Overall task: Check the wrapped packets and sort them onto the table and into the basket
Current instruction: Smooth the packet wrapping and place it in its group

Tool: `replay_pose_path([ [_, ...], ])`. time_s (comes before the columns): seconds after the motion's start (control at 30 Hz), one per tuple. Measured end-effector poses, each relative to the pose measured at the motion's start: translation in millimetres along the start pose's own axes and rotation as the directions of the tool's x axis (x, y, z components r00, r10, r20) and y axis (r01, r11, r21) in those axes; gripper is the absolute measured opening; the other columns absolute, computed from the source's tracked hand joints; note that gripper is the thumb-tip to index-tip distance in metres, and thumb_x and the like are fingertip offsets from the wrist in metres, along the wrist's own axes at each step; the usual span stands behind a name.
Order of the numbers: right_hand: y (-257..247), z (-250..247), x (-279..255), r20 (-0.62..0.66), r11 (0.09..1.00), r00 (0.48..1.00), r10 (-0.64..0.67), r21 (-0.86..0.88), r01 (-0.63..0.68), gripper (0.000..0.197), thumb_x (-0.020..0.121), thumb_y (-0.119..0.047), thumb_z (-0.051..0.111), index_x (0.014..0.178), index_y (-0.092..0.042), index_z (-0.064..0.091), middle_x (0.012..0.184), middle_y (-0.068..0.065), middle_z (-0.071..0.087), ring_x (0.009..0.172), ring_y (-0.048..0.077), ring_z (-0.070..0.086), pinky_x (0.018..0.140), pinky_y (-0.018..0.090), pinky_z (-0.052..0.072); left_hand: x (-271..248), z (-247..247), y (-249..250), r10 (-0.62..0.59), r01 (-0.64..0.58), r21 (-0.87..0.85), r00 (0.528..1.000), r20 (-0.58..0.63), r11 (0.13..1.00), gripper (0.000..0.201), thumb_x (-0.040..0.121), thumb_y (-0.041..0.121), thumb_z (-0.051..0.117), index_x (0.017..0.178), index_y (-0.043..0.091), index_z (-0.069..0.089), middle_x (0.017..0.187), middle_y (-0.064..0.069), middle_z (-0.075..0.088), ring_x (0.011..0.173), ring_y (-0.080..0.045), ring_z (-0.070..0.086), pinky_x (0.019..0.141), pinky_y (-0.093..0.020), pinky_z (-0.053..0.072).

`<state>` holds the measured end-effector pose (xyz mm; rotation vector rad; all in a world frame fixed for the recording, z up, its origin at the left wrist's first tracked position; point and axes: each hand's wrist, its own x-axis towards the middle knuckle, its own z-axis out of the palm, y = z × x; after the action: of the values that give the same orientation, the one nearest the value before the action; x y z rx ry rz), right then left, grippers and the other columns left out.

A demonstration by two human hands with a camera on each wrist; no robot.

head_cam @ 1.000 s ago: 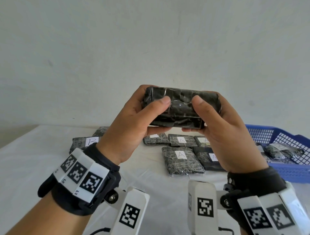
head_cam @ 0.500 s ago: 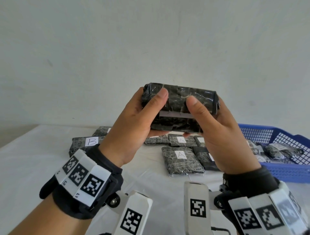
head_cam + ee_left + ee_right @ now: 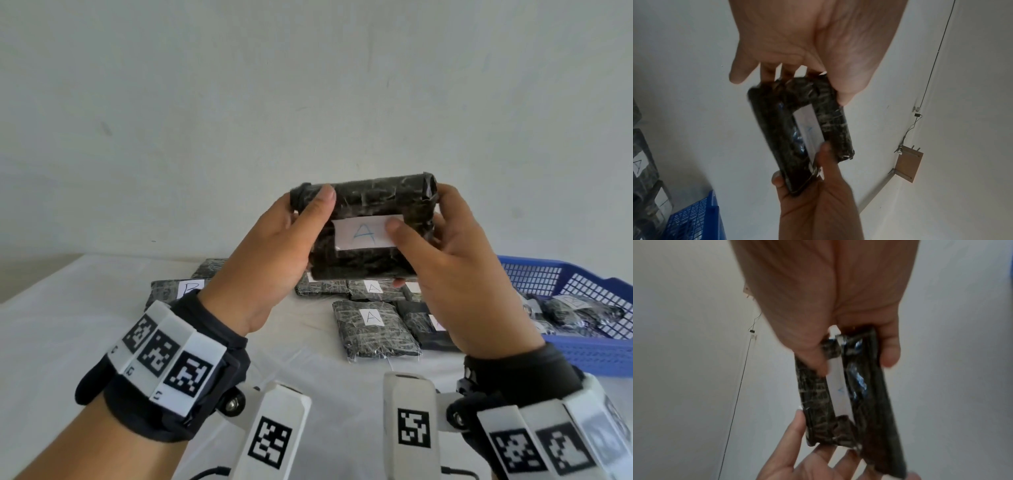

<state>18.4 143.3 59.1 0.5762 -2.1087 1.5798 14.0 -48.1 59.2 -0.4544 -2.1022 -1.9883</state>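
Observation:
I hold one black wrapped packet [image 3: 373,197] up in front of the wall with both hands. Its white label [image 3: 359,236] faces me and reads "A". My left hand [image 3: 294,226] grips the packet's left end, thumb on the front. My right hand [image 3: 448,240] grips the right end, its thumb on the label's edge. In the left wrist view the packet [image 3: 832,116] is pinched between the left hand [image 3: 813,48] and the right hand [image 3: 818,203]. The right wrist view shows the same packet [image 3: 818,399] under the right hand [image 3: 838,305].
Several wrapped packets lie on the white table [image 3: 68,329], some labelled "A" [image 3: 373,329] in the middle and one labelled "B" [image 3: 171,291] at the left. A blue basket [image 3: 589,356] at the right holds more packets [image 3: 582,311].
Both hands have turned the packet over toward me. Its white label, hidden at first and then a thin strip, now faces me and shows "A".

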Motion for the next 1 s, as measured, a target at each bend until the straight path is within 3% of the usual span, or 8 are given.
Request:
replay_pose_path([
  [0.17,3,-3,-1,-0.106,0.940,0.974,-0.199,-0.303,0.159,0.024,0.100,-0.008,0.066,0.114,-0.027,0.070,0.084,-0.012,0.069,0.073,0.002,0.063,0.060,0.012,0.048,2,-3,-1,-0.078,0.079,0.009,0.996,-0.039,0.997,0.078,0.078,0.070,0.071,0.136,0.019,0.057,0.120,0.003,0.071,0.111,-0.007,0.069,0.091,-0.040,0.062],
  [0.33,2,19,-4,-0.089,0.841,0.922,-0.378,-0.450,0.301,0.028,0.090,-0.008,0.076,0.115,-0.021,0.074,0.097,-0.007,0.074,0.093,0.021,0.070,0.081,0.044,0.058,1,1,-4,-0.073,0.069,0.057,0.995,0.067,0.996,0.106,0.053,0.083,0.070,0.124,0.004,0.065,0.099,0.001,0.061,0.097,-0.009,0.060,0.105,-0.058,0.051],
  [0.4,0,21,-6,-0.074,0.880,0.936,-0.345,-0.373,0.294,0.031,0.088,-0.012,0.079,0.117,-0.023,0.072,0.100,-0.008,0.074,0.096,0.016,0.070,0.085,0.039,0.059,3,-1,-5,-0.060,0.057,0.044,0.996,0.070,0.997,0.095,0.059,0.075,0.070,0.117,0.000,0.066,0.098,0.000,0.058,0.097,-0.013,0.056,0.110,-0.065,0.043],
  [0.53,-4,16,-5,-0.036,0.994,0.996,-0.075,-0.077,0.072,0.047,0.083,-0.057,0.066,0.123,-0.032,0.067,0.116,-0.006,0.072,0.107,0.008,0.068,0.096,0.032,0.054,2,-7,-1,-0.041,0.050,-0.104,0.996,0.082,0.993,0.045,0.064,0.062,0.065,0.093,0.031,0.081,0.102,0.006,0.072,0.110,-0.012,0.062,0.113,-0.052,0.045],
  [0.63,-1,12,-3,0.111,0.987,0.993,0.050,0.149,-0.067,0.042,0.078,-0.056,0.058,0.111,-0.034,0.072,0.117,-0.014,0.073,0.117,0.004,0.064,0.105,0.037,0.046,-1,-8,0,0.010,0.014,-0.187,0.991,0.131,0.982,0.033,0.067,0.053,0.068,0.088,0.032,0.081,0.103,0.005,0.069,0.108,-0.013,0.056,0.117,-0.053,0.037],
  [0.8,5,9,-1,0.162,0.953,0.986,0.040,0.291,-0.087,0.036,0.068,-0.047,0.054,0.087,-0.027,0.076,0.100,-0.001,0.069,0.107,0.021,0.060,0.109,0.058,0.042,-1,-8,-2,0.049,-0.020,-0.179,0.986,0.161,0.984,0.042,0.065,0.046,0.061,0.089,0.018,0.081,0.103,-0.007,0.065,0.106,-0.020,0.056,0.115,-0.052,0.040],
  [0.9,7,9,0,0.100,0.945,0.995,0.026,0.321,-0.057,0.034,0.067,-0.042,0.051,0.072,-0.020,0.076,0.090,-0.002,0.070,0.098,0.020,0.063,0.101,0.056,0.047,1,-6,-4,0.100,-0.088,-0.070,0.978,0.183,0.994,0.055,0.069,0.048,0.057,0.098,0.004,0.072,0.101,-0.013,0.059,0.099,-0.024,0.050,0.095,-0.046,0.040],
  [1.0,6,8,0,0.122,0.940,0.992,0.020,0.337,-0.060,0.031,0.070,-0.042,0.053,0.075,-0.022,0.076,0.094,-0.001,0.069,0.103,0.024,0.061,0.109,0.060,0.043,0,-8,-5,0.096,-0.084,-0.073,0.978,0.185,0.994,0.052,0.070,0.051,0.059,0.096,0.008,0.071,0.104,-0.011,0.057,0.102,-0.023,0.049,0.097,-0.049,0.037],
])
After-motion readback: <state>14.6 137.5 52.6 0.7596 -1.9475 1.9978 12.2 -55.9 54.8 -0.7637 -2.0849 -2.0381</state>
